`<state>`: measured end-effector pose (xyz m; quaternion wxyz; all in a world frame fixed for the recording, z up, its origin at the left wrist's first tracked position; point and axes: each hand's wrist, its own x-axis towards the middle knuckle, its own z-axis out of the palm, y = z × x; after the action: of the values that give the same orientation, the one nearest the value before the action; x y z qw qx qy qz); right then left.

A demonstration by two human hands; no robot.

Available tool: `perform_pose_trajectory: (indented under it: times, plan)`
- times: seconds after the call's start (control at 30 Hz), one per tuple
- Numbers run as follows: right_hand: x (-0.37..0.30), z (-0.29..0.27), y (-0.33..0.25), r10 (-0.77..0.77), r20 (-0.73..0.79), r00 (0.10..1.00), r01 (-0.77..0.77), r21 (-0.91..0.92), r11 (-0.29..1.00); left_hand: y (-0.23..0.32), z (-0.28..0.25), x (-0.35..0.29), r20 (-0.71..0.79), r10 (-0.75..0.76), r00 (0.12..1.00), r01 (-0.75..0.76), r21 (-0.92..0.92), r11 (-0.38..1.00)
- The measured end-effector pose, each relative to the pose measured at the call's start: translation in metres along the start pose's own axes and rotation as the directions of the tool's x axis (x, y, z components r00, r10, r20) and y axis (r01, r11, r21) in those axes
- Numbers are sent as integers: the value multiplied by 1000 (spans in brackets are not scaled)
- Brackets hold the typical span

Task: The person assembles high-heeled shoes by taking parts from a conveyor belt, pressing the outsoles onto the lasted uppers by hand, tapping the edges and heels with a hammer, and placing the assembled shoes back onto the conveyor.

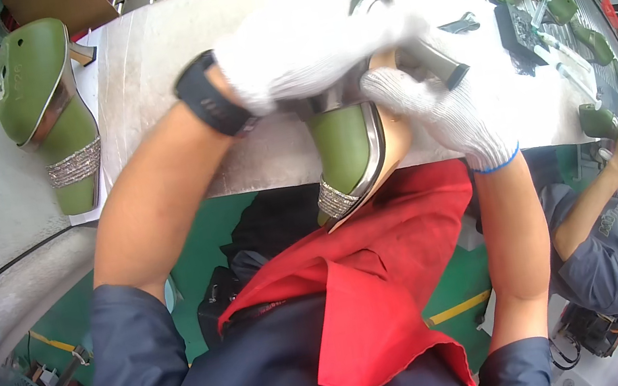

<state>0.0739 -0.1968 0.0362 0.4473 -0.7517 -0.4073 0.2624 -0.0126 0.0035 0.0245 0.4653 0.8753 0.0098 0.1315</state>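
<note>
- Head view: sandal with a glittery strap and block heel on a green foot-shaped last (pixel 343 144), just off centre toward 1 o'clock, toe aimed at about 7 over the edge of the pale surface (pixel 141 66).
- Right hand (pixel 454 107), white knit glove, 2 o'clock: pinching the sandal near its heel.
- Left hand (pixel 316 40), white-gloved, 12 o'clock: over the sandal's back end, fingers too blurry, can't tell.
- Similar green-lasted sandal (pixel 48 98) at 10.
</note>
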Motion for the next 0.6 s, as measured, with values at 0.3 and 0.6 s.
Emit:
perform_pose_trajectory:
  times: [0.3,0.6]
  plan:
    - [3,18,-48,-277,17,961,263,-381,887,-16,-38,-95,-370,-79,926,21,-157,987]
    - [4,18,-38,-459,136,878,458,-520,721,13,-5,-135,-343,148,928,-98,159,982]
